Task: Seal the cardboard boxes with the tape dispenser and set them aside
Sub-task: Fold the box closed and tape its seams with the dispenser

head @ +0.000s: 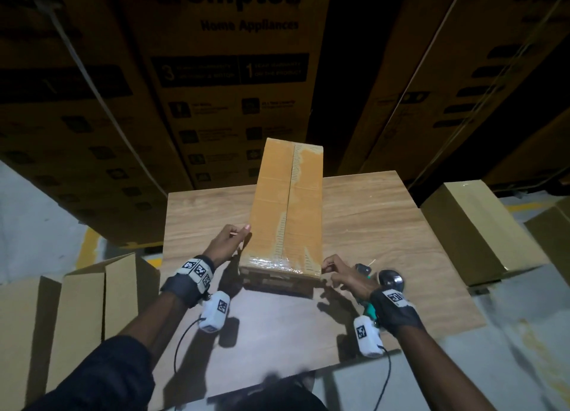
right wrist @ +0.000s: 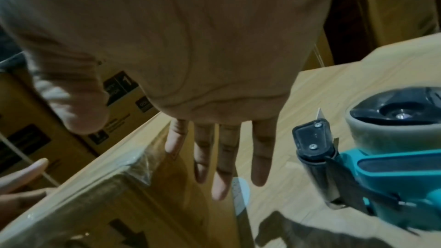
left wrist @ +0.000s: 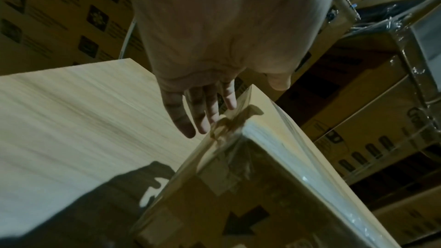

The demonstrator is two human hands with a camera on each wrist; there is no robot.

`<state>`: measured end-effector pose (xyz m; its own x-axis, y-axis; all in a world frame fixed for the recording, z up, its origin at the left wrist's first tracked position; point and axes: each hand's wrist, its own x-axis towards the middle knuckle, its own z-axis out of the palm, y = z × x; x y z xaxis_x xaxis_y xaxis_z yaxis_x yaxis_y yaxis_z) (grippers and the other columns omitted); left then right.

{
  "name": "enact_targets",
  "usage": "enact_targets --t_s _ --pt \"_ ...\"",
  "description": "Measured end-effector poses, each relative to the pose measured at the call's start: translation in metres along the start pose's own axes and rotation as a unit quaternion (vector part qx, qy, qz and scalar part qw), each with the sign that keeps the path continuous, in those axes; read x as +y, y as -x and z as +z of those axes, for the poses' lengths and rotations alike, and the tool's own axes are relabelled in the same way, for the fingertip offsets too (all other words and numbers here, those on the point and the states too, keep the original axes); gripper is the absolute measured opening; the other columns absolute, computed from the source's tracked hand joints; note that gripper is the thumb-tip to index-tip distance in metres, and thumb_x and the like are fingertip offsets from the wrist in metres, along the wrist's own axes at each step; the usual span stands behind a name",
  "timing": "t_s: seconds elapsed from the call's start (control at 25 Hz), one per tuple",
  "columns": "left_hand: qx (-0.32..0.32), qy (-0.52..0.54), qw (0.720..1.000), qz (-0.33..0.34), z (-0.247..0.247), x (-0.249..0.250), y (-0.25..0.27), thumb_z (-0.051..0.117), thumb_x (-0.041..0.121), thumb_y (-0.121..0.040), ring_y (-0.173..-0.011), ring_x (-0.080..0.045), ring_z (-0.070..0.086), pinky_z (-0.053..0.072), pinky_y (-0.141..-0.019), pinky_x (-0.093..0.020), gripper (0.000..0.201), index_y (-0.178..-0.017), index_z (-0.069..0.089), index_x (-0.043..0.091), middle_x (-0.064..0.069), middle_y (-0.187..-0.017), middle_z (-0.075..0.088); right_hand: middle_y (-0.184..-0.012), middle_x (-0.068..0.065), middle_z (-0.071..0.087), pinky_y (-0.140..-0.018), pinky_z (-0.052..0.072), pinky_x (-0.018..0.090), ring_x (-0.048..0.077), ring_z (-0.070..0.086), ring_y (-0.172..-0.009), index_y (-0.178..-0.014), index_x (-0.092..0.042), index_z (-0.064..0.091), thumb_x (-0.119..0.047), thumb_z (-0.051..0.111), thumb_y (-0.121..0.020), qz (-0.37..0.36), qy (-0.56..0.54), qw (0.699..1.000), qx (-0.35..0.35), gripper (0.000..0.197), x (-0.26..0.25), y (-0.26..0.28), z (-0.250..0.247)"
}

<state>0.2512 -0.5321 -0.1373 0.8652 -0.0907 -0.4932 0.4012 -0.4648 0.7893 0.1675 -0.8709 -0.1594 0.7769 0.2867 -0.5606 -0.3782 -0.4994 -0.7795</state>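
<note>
A long cardboard box [head: 287,207] lies lengthwise on the wooden table [head: 370,219], with clear tape along its top seam and over its near end. My left hand [head: 242,236] touches the box's near left side with straight fingers [left wrist: 207,118], next to crumpled tape at the corner of the box [left wrist: 238,186]. At the near right corner, my right hand [head: 328,265] rests its straight fingers [right wrist: 222,167] along the side of the box [right wrist: 83,195]. The teal tape dispenser [head: 388,279] lies on the table just right of that hand, held by nobody; its roll and blade [right wrist: 381,148] show close up.
Open cartons [head: 86,302] stand on the floor to the left of the table. A closed carton [head: 475,231] sits to the right. Tall printed appliance cartons [head: 228,71] form a wall behind the table's far edge.
</note>
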Motion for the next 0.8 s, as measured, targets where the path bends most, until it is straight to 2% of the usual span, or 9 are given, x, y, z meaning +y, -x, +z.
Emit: enact_targets --t_s 0.04,0.12,0.2,0.28,0.36,0.44,0.6,0.72,0.8 --pt "-0.021 0.001 1.000 -0.009 0.006 0.001 -0.003 0.043 0.067 -0.099 -0.116 -0.028 0.057 0.048 -0.092 -0.041 0.055 -0.129 0.049 0.022 -0.010 -0.139 0.056 -0.128 0.011 0.056 -0.094 0.047 0.041 0.022 0.057 -0.104 -0.119 -0.030 0.043 -0.039 0.053 -0.075 0.009 -0.022 1.000 0.019 0.046 -0.001 -0.003 0.000" --pt "-0.053 0.034 0.998 -0.029 0.020 0.001 -0.009 0.041 0.069 -0.098 -0.132 -0.034 0.049 0.043 -0.105 -0.048 0.070 -0.150 0.033 0.023 -0.015 -0.154 0.043 -0.135 0.009 0.054 -0.105 0.046 0.050 0.024 0.058 -0.115 -0.127 -0.030 0.041 -0.053 0.054 -0.085 0.021 -0.121 0.986 0.111 0.050 -0.010 -0.016 0.009" --pt "-0.057 0.101 0.992 -0.039 0.033 -0.001 -0.013 0.044 0.066 -0.100 -0.144 -0.037 0.038 0.033 -0.114 -0.055 0.080 -0.160 0.017 0.022 -0.014 -0.161 0.033 -0.145 0.012 0.050 -0.105 0.045 0.039 0.023 0.054 -0.121 -0.141 -0.017 0.038 -0.064 0.058 -0.088 0.018 -0.265 0.942 0.203 0.073 -0.031 -0.030 0.021" --pt "-0.050 0.170 0.984 -0.033 0.041 -0.011 -0.021 0.055 0.073 -0.092 -0.143 -0.032 0.042 0.031 -0.119 -0.056 0.090 -0.161 0.022 0.024 -0.006 -0.160 0.039 -0.150 0.017 0.047 -0.100 0.045 0.028 0.024 0.052 -0.124 -0.151 -0.004 0.031 -0.070 0.066 -0.082 0.024 -0.330 0.917 0.222 0.102 -0.049 -0.048 0.033" --pt "-0.045 0.187 0.981 -0.029 0.047 -0.028 -0.032 0.064 0.084 -0.077 -0.135 -0.025 0.054 0.038 -0.116 -0.056 0.096 -0.154 0.039 0.032 0.000 -0.150 0.055 -0.159 0.012 0.038 -0.111 0.037 0.039 0.029 0.043 -0.137 -0.161 -0.014 0.014 -0.070 0.070 -0.081 0.075 -0.332 0.916 0.212 0.113 -0.056 -0.063 0.045" --pt "-0.049 0.191 0.980 -0.017 0.053 -0.041 -0.040 0.064 0.085 -0.075 -0.129 -0.022 0.059 0.042 -0.113 -0.054 0.090 -0.149 0.047 0.036 0.005 -0.140 0.063 -0.164 0.006 0.032 -0.114 0.029 0.050 0.032 0.034 -0.146 -0.162 -0.024 0.018 -0.075 0.073 -0.075 0.111 -0.309 0.920 0.213 0.115 -0.055 -0.069 0.050" --pt "-0.045 0.210 0.977 -0.016 0.048 -0.027 -0.025 0.065 0.073 -0.085 -0.126 -0.019 0.059 0.042 -0.113 -0.049 0.078 -0.148 0.047 0.031 0.005 -0.137 0.064 -0.165 0.005 0.028 -0.119 0.025 0.045 0.029 0.029 -0.150 -0.162 -0.020 0.018 -0.062 0.067 -0.089 0.094 -0.307 0.918 0.233 0.098 -0.069 -0.056 0.057" --pt "-0.044 0.219 0.973 -0.055 0.046 -0.048 -0.020 0.074 0.083 -0.068 -0.131 -0.023 0.056 0.039 -0.115 -0.054 0.107 -0.153 0.039 0.028 0.002 -0.144 0.059 -0.164 0.007 0.031 -0.117 0.027 0.043 0.028 0.031 -0.148 -0.161 -0.017 0.017 -0.056 0.067 -0.092 0.089 -0.318 0.915 0.233 0.094 -0.077 -0.031 0.071" --pt "-0.042 0.222 0.972 -0.072 0.045 -0.067 -0.002 0.074 0.084 -0.065 -0.134 -0.025 0.051 0.036 -0.116 -0.056 0.115 -0.155 0.031 0.028 0.000 -0.147 0.052 -0.161 0.004 0.034 -0.113 0.029 0.039 0.025 0.034 -0.145 -0.161 -0.017 0.017 -0.053 0.065 -0.094 0.094 -0.327 0.915 0.219 0.090 -0.077 -0.011 0.091"
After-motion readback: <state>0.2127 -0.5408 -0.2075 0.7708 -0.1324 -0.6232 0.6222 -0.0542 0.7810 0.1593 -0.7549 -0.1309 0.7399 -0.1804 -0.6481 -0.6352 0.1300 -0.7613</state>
